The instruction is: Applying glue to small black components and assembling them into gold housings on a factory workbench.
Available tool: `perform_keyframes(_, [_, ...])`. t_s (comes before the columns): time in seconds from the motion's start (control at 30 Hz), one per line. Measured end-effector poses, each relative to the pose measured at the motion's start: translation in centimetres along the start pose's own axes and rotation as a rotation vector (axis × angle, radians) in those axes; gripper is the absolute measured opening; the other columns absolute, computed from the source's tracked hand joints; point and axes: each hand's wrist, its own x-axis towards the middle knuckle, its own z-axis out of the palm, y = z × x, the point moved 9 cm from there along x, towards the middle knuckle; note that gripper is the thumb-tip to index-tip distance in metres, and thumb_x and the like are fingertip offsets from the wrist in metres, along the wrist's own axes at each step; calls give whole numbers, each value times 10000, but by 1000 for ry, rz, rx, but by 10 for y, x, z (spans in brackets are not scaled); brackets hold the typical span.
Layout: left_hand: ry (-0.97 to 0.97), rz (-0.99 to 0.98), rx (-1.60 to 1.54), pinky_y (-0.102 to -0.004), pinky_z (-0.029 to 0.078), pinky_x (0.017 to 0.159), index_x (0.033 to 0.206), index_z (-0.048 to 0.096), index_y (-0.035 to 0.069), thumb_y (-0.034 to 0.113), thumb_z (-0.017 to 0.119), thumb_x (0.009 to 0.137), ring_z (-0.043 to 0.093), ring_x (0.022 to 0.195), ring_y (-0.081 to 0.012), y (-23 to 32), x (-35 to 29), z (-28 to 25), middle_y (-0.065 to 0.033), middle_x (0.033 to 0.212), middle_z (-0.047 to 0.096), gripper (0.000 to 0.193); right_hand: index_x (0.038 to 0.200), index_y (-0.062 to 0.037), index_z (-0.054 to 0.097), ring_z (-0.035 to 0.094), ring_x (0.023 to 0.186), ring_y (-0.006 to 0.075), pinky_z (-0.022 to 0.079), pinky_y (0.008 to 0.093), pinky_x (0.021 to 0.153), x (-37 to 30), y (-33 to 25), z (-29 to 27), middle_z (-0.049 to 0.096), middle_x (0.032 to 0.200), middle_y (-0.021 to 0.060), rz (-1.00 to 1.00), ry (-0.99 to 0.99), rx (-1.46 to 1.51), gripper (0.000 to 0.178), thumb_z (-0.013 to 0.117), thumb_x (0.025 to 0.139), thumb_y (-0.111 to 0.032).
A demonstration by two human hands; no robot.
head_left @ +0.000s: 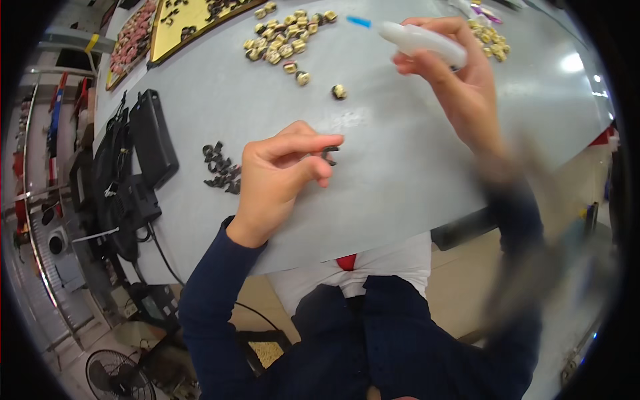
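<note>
Between the thumb and fingertips of my left hand [270, 173] is a small black curved piece [330, 155], held above the table. My right hand [470, 93], raised over the far right part of the table, wraps round a white squeeze bottle [427, 43]; the bottle lies tilted in the grip, its narrow tip toward the left. Just beyond that tip is a slim blue piece [359, 22]. Several black curved pieces [220, 167] lie in a loose heap left of my left hand. One gold-and-black piece [339, 92] sits by itself between my hands.
A pile of gold-and-black pieces [283, 39] covers the far middle of the grey table [400, 180]; more gold pieces [490, 41] lie at far right. Yellow trays [170, 35] stand far left. A black box [153, 137] and cables line the left edge. A fan [117, 377] is below left.
</note>
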Motion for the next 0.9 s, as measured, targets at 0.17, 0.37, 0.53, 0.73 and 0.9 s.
perform_keyframes(0.17, [56, 13, -3, -224, 437, 604, 994, 657, -36, -5, 664, 770, 511, 680, -112, 4, 3, 1, -50, 800, 541, 226, 1022, -30, 494, 620, 934, 226, 484, 319, 857, 8, -10, -22, 616, 975, 86, -311, 133, -559, 364, 724, 744, -76])
perform_keyframes(0.37, [49, 76, 30, -228, 429, 611, 992, 662, -16, 99, 693, 783, 498, 673, -104, 9, 0, 0, -30, 787, 536, 241, 1064, -31, 491, 588, 942, 157, 456, 279, 861, 10, -5, -28, 594, 986, 65, -175, 174, -787, 390, 712, 743, -39])
perform_keyframes(0.53, [61, 86, 52, -223, 428, 616, 990, 663, -11, 107, 687, 792, 499, 663, -99, 11, -2, -5, -17, 779, 537, 231, 979, -41, 569, 597, 861, 179, 469, 305, 786, 16, -24, -56, 603, 976, 56, -327, 281, -960, 267, 703, 753, -86])
perform_keyframes(0.73, [65, 116, 59, -208, 389, 609, 1001, 649, -7, 190, 683, 805, 459, 668, -91, 17, 0, -2, -4, 790, 501, 280, 904, -34, 621, 607, 766, 230, 479, 306, 705, 3, -14, -129, 604, 887, 91, -178, 440, -1378, 140, 649, 768, -49])
perform_keyframes(0.9, [67, 142, 114, -206, 383, 610, 997, 647, -11, 190, 674, 816, 460, 665, -93, 20, 0, -2, -2, 776, 503, 272, 918, -27, 612, 616, 763, 230, 485, 315, 685, 10, -16, -126, 613, 837, 94, -151, 460, -1251, 127, 619, 793, -47])
